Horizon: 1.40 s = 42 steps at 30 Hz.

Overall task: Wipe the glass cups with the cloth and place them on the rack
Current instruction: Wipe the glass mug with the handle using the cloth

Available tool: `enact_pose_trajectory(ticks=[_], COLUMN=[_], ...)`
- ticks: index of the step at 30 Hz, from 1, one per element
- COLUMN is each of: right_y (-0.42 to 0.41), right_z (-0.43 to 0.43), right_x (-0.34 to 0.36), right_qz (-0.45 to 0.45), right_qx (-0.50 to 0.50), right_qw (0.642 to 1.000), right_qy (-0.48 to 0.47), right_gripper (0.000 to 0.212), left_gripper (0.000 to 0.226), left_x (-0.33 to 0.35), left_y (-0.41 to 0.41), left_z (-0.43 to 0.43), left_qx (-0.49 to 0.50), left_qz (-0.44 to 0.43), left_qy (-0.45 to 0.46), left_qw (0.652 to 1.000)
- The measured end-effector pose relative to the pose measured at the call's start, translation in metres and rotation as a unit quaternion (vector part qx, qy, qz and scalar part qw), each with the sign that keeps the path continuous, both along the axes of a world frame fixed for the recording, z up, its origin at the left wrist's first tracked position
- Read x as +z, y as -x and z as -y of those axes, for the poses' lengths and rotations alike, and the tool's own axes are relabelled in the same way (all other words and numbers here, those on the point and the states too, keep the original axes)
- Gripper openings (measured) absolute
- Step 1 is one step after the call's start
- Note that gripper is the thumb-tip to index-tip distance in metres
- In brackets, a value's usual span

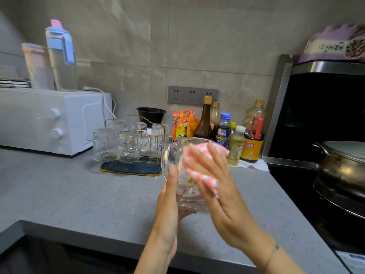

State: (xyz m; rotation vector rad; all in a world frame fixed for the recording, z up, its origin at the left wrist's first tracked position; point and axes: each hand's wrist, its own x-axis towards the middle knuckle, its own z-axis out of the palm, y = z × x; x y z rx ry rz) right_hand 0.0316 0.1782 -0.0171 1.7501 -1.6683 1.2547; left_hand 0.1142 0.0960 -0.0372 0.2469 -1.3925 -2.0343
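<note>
One glass cup sits in left hand, cloth under right hand.

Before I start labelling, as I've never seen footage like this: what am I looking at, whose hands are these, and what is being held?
There is no machine here. A person wears a wide-angle camera on the head, looking forward and down, so the hands are their own. The left hand holds a glass cup above a grey counter. The right hand presses a pink checked cloth against it with straight fingers. Behind, more cups stand upside down on a gold wire rack. A white oven stands on the left, sauce bottles by the wall, and a pot on the right.
</note>
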Motion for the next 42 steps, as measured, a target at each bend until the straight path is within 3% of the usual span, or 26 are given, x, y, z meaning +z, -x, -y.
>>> enact_pose_trajectory(ticks=[6, 13, 19, 25, 29, 34, 39, 42], right_y=[-0.014, -0.012, -0.003, -0.020, -0.026, -0.028, -0.024, -0.024], right_z=[-0.012, -0.009, -0.003, -0.008, -0.013, -0.013, -0.015, -0.016], right_x=[-0.036, 0.000, 0.024, 0.000, -0.007, -0.013, -0.011, -0.006], right_qz=[-0.050, -0.056, -0.001, -0.027, -0.016, -0.089, -0.157, -0.176], right_qx=[0.028, -0.007, -0.036, 0.011, 0.045, 0.020, -0.009, -0.017], right_qw=[0.998, 0.998, 0.999, 0.999, 0.998, 0.996, 0.987, 0.984], right_qy=[-0.021, -0.022, 0.005, -0.028, -0.036, -0.015, -0.024, -0.018], right_gripper=[0.047, 0.045, 0.044, 0.045, 0.044, 0.044, 0.046, 0.047], left_gripper=[0.099, 0.066, 0.059, 0.071, 0.084, 0.082, 0.094, 0.075], left_x=[0.001, 0.002, -0.001, 0.001, 0.002, -0.004, -0.001, -0.003], left_y=[-0.007, -0.007, -0.011, -0.012, -0.011, -0.011, -0.012, -0.009], left_z=[0.004, -0.005, -0.009, -0.002, 0.003, 0.008, 0.014, 0.011], left_qx=[-0.069, -0.014, -0.030, -0.057, -0.125, -0.174, -0.239, -0.236], left_qz=[-0.033, -0.040, -0.060, -0.083, -0.087, -0.078, -0.087, -0.098], left_qy=[-0.076, -0.058, -0.082, -0.117, -0.147, -0.168, -0.196, -0.192], left_qw=[0.994, 0.997, 0.994, 0.988, 0.977, 0.967, 0.947, 0.947])
